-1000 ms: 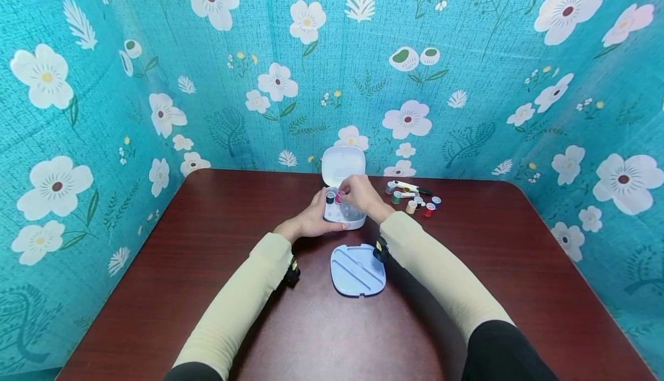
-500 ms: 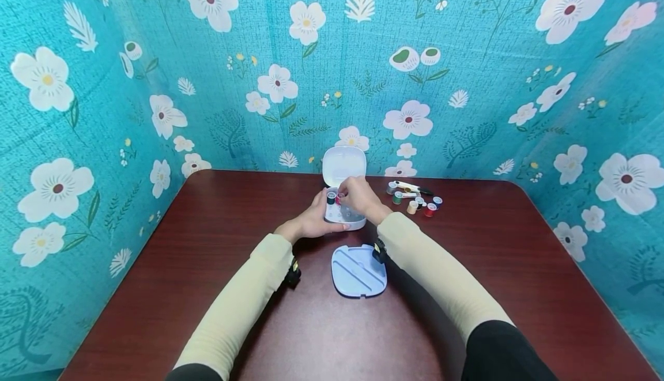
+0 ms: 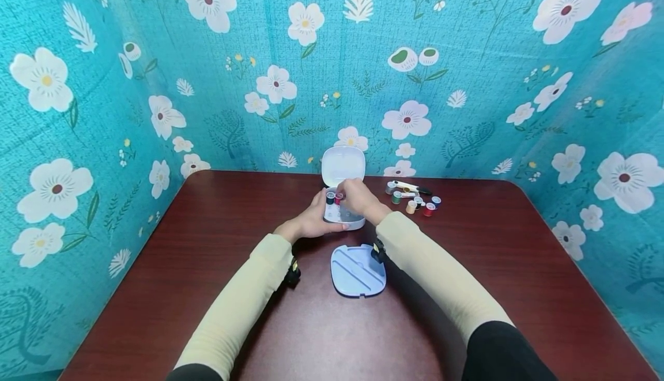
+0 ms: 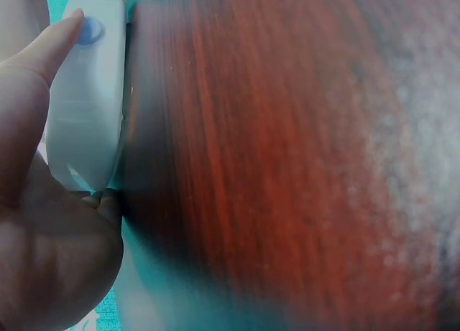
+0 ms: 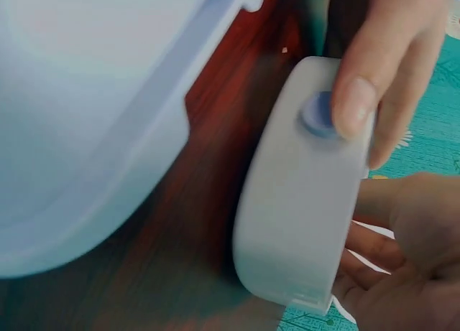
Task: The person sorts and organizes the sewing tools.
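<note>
In the head view my left hand grips a small white sewing box from its left side, lid up. Its thumb lies over the blue button on the front wall, as the right wrist view shows. Inside the box, at the back left, stands a black thread spool. Beside it is a red thread spool, pinched by the fingers of my right hand, which reaches in from the right. The box's right part is partly hidden by that hand.
A light blue tray with diagonal ridges lies in front of the box. To the right are several thread spools and a white tool with a dark end. A floral cloth hangs behind the brown table.
The right fingers have shifted slightly at the red spool, and more of its top shows now. The left hand and the box stay in place.
</note>
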### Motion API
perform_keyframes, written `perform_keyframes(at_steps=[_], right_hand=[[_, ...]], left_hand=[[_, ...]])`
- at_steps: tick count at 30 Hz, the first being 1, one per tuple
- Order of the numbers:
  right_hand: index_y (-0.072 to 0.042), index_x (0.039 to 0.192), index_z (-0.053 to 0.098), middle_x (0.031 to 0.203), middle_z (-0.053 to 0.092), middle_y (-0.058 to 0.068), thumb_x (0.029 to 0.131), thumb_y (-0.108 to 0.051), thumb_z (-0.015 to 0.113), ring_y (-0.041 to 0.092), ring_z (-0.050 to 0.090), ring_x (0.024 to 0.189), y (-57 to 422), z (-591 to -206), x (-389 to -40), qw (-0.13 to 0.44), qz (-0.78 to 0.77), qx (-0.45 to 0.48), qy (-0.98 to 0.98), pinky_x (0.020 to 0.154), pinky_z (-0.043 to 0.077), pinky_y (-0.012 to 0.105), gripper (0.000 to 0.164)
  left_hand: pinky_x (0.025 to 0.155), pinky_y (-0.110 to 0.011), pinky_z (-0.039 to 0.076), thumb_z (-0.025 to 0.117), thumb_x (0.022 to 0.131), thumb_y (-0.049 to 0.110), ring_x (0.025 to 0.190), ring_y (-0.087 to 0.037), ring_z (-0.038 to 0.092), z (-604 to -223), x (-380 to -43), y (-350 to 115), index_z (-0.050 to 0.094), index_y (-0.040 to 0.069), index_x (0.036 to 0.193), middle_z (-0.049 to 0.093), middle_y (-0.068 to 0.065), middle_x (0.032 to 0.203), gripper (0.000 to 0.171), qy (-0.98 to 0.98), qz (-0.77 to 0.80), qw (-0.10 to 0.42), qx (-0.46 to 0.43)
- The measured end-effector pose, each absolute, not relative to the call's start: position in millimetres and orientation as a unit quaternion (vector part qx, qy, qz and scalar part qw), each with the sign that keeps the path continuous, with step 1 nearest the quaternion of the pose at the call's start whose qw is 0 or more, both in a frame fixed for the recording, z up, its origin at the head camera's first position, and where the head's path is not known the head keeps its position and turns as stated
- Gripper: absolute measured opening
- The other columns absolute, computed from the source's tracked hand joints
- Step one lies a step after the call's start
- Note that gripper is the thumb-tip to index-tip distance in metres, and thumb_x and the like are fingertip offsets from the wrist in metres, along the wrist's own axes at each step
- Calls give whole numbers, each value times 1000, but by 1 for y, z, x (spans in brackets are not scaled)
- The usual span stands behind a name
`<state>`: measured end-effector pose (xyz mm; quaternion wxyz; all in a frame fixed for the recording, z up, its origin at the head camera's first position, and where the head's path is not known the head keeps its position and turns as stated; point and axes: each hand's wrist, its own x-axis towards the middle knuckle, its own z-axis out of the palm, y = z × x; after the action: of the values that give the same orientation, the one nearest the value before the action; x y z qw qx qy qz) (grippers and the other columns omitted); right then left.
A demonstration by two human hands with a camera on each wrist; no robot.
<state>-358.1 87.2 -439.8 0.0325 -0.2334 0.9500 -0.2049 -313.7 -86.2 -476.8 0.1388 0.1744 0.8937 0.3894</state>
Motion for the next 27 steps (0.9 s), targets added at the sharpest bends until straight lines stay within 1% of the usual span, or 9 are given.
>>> perform_keyframes(at_steps=[4, 6, 12, 15, 19, 25, 27], right_hand=[[3, 122, 71, 119, 72, 19, 91, 4, 70, 33, 66, 116, 90, -439, -357, 51, -204, -237, 949, 100, 53, 44, 31], [4, 124, 70, 121, 72, 19, 92, 3, 70, 33, 66, 117, 91, -440, -357, 56, -202, -237, 949, 101, 52, 44, 32], [4, 124, 68, 118, 72, 19, 92, 1, 70, 31, 67, 112, 96, -441, -356, 62, -206, -244, 946, 99, 53, 45, 32], [4, 125, 66, 119, 71, 20, 92, -1, 70, 32, 66, 112, 98, -439, -355, 60, -210, -245, 945, 98, 54, 46, 33], [4, 129, 63, 122, 69, 22, 93, -4, 70, 35, 65, 115, 100, -434, -352, 60, -212, -237, 946, 97, 54, 47, 37], [2, 127, 66, 122, 69, 20, 94, -8, 72, 33, 65, 115, 101, -427, -348, 58, -205, -230, 949, 98, 54, 46, 35], [2, 126, 67, 121, 70, 19, 94, -9, 73, 32, 66, 114, 101, -427, -346, 53, -204, -233, 949, 98, 54, 46, 34]], left_hand=[[122, -42, 25, 80, 84, 52, 152, -29, 22, -478, -313, -86, -12, 3, 162, 2, -17, 169, 130, 893, 393, 134, 174], [122, -43, 26, 80, 84, 52, 151, -30, 23, -478, -313, -86, -12, 3, 162, 3, -17, 168, 130, 892, 394, 135, 174], [121, -43, 26, 81, 83, 52, 149, -28, 25, -484, -315, -84, -12, 6, 162, 4, -16, 168, 131, 892, 394, 139, 172], [122, -42, 25, 80, 84, 53, 150, -27, 23, -486, -316, -84, -13, 7, 162, 2, -15, 168, 130, 895, 387, 141, 170], [122, -43, 24, 80, 83, 54, 153, -29, 19, -481, -314, -84, -14, 6, 162, -1, -16, 169, 132, 894, 391, 143, 167], [123, -44, 22, 80, 84, 53, 154, -31, 15, -475, -311, -85, -12, 3, 162, -2, -18, 170, 131, 896, 390, 136, 165], [123, -43, 22, 81, 84, 52, 154, -30, 15, -474, -311, -85, -13, 4, 162, -1, -17, 170, 131, 896, 388, 136, 165]])
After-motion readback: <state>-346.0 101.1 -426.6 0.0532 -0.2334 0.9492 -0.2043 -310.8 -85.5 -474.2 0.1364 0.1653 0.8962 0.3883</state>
